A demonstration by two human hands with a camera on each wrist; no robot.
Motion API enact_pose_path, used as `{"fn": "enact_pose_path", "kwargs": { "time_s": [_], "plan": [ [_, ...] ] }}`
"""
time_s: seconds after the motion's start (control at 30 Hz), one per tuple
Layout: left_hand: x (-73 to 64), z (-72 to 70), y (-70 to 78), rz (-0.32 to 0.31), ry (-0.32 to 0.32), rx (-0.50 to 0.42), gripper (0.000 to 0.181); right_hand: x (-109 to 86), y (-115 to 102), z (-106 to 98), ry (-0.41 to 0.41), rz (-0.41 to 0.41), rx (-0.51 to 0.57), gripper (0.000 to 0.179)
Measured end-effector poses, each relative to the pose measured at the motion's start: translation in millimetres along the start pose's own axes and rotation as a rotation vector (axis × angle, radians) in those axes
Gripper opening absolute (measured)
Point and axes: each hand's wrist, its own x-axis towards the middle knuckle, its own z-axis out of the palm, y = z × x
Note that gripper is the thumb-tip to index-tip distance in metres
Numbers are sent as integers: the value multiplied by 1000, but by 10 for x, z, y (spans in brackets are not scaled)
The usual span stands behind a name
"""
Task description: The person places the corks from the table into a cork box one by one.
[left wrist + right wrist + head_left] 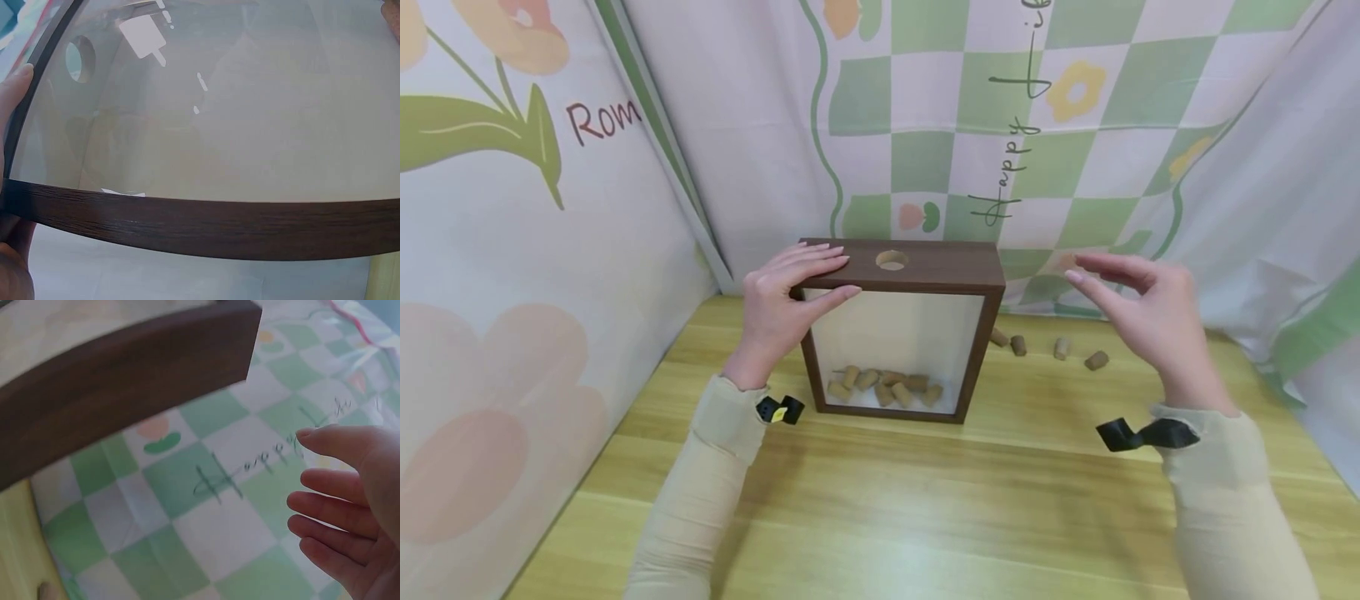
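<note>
- In the head view, your box (951,265) stands upright on the table (925,508), a shallow case with a dark brown, wood-look frame, a clear front panel (895,329) and a pale back.
- A round hole (892,259) with a tan inner wall pierces its top, near the middle.
- Inside, you have a loose layer of corks (901,395) along the bottom, lying at mixed angles, some overlapping; most of the space above them is bare.
- They are short, stubby cylinders, light tan to mid-brown.
- Four more loose corks (1061,348) lie on the table to the right of the box, spaced in a rough row; the leftmost is partly hidden by the frame, and one is paler than its neighbours.
- Your left hand (781,298) grips the box's upper left corner, fingers along the top, thumb over the front.
- Your right hand (1157,304) hangs in the air to the right of the box, above the loose corks, thumb and fingers apart.
- In the left wrist view, your thumb lies against the frame's edge; white reflections cross the clear panel, and the hole shows through it. A brown piece is cut off at the upper right corner; you can't tell what it is.
- In the right wrist view, your fingers are loosely extended with nothing between them, apart from the frame and in front of the checked cloth (219,537).
</note>
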Motion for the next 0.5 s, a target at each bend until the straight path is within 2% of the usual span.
{"fn": "enact_pose_path", "kwargs": {
  "time_s": [0.23,0.37,0.5],
  "plan": [
    [6,-9,2,-7,-14,8,40,-93,349,-110,-48,156,-65,53],
    [7,-25,8,-9,-33,22,39,-117,562,-137,-73,191,-79,59],
    [4,-20,4,-7,-25,23,40,-135,773,-145,-97,208,-105,62]
  ]
}}
